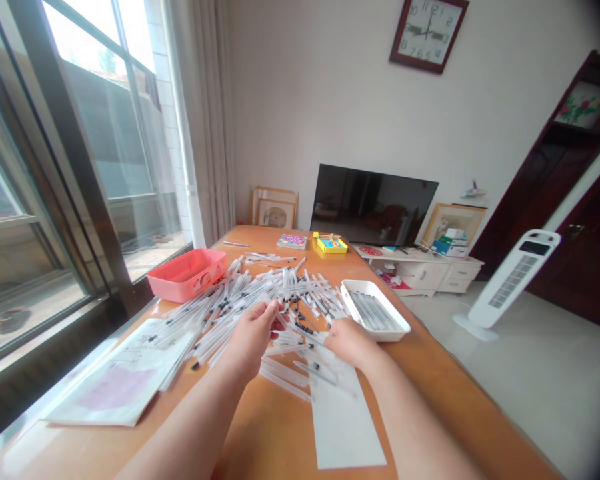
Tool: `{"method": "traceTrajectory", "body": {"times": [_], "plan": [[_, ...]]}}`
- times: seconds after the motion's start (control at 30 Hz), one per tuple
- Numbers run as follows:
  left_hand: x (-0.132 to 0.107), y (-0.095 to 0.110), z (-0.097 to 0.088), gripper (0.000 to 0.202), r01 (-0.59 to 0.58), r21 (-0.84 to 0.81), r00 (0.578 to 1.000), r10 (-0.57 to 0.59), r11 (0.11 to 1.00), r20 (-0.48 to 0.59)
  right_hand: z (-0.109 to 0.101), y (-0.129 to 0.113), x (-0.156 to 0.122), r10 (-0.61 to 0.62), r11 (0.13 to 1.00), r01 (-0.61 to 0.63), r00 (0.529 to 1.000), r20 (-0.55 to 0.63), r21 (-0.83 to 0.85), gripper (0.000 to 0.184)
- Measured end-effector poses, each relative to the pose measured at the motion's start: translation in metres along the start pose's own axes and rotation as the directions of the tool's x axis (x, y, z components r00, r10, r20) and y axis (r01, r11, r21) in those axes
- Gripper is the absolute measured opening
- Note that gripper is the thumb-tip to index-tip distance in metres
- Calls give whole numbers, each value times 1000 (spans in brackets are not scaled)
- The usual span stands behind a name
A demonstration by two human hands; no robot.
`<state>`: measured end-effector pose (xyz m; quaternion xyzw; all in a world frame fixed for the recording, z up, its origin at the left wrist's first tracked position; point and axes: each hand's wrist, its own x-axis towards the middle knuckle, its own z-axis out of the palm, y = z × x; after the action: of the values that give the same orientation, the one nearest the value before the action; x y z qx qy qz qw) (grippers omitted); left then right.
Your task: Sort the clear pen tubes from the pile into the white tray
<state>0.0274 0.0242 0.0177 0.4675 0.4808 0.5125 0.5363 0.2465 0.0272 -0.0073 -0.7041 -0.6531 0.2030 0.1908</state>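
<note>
My left grip (253, 337) is pinched narrow at the big pile of thin clear pens (240, 300). I cannot tell if it holds one. My right grip (350, 341) is bent low on the pile, and I cannot tell if it holds any either. The pens lie all crossed, and the pile reaches between my grips. A white tray (353, 300) sits just beside the pile, past my right grip, with pens in neat lines inside. A red box (186, 275) sits near the far window side of the counter (275, 427). Papers (120, 373) lie by the window edge, and the pile runs onto them. A white sheet (343, 420) lies under the right grip and goes toward the near edge. Right of the tray, the wood goes on to the counter's long edge.
</note>
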Motion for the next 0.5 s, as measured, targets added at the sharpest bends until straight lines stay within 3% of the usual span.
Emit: {"method": "traceTrajectory", "body": {"times": [0.13, 0.27, 0.5], "plan": [[0, 0, 1, 49, 3, -3, 1000, -3, 1000, 0, -5, 2, -9, 11, 996, -7, 999, 46, -91, 12], [0, 0, 1, 47, 15, 7, 1000, -15, 1000, 5, 3, 2, -6, -45, 990, 39, 998, -46, -138, 5], [-1, 0, 1, 47, 10, 13, 1000, -10, 1000, 10, 11, 3, 2, -18, 992, 11, 998, -55, -123, 9]]}}
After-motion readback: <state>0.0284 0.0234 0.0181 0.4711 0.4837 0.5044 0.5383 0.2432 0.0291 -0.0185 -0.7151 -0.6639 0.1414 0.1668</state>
